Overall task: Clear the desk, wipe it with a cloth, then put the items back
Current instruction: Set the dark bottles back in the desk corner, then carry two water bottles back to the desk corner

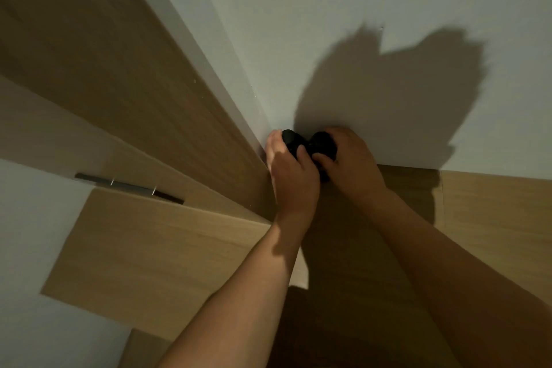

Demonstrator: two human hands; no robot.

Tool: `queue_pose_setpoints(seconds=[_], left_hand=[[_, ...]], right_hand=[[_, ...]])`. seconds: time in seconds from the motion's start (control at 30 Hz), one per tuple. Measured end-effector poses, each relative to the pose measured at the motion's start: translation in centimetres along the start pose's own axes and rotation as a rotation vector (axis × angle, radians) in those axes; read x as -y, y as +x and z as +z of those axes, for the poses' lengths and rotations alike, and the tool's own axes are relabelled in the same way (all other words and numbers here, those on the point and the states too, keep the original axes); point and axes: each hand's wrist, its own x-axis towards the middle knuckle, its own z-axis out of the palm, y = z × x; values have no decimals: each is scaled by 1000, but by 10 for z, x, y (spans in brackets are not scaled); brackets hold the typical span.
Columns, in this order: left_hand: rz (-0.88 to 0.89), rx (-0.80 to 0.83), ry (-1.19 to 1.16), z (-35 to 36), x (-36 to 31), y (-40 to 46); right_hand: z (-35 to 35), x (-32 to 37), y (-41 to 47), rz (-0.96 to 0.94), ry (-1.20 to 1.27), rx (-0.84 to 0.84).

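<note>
Both of my hands hold one black rounded object [310, 145] with two bulging lobes, in the far corner of the wooden desk [493, 218] where it meets the white wall. My left hand [291, 172] grips its left lobe, thumb over the top. My right hand [349, 155] wraps the right lobe from the other side. My fingers hide the object's lower part, so I cannot tell what it is. No cloth is in view.
A tall wood-grain panel [134, 75] rises along the desk's left side. Lower left there is a wooden surface [155, 254] with a dark metal handle [128, 187]. The white wall [343, 9] behind carries the shadow of my hands and head.
</note>
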Motion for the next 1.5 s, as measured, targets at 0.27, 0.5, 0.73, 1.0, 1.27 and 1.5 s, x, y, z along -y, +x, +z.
queue_pose_setpoints(seconds=[0.27, 0.5, 0.73, 1.0, 1.27, 1.5], left_hand=[[320, 166, 45, -24, 21, -68], [508, 191, 61, -50, 26, -92], [584, 354, 9, -35, 11, -123], [829, 519, 67, -14, -35, -208], [1017, 717, -24, 36, -99, -365], [1201, 850, -88, 87, -147, -525]], right_hand=[[-34, 13, -76, -3, -45, -220], [-45, 38, -152, 91, -97, -336], [-62, 36, -223, 306, -163, -439], [-113, 9, -331, 470, -240, -617], [-187, -36, -478, 646, -227, -845], [-254, -88, -614, 793, -198, -1023]])
